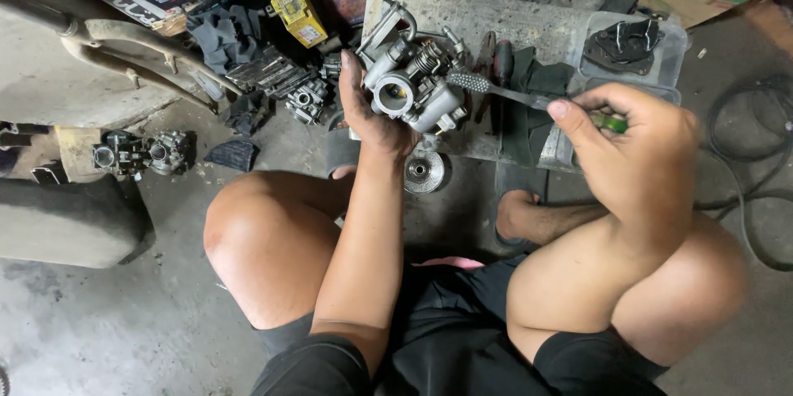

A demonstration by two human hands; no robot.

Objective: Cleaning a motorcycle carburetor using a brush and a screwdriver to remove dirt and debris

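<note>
1. The silver carburetor [410, 89] is held above the floor, clasped in the left hand [369, 111].
2. A green-handled brush [529, 99] is pinched in the right hand [636, 144], bristles touching the casting.
3. Short, light strokes are best; the bore should be kept steady.

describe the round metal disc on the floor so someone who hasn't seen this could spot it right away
Start at the grey slab on the floor in front of the squatting person. Just below its near edge, under the carburetor held in the left hand, lies the disc. It is small, flat and round with a hub in the middle, unlike the blocky parts around.
</note>
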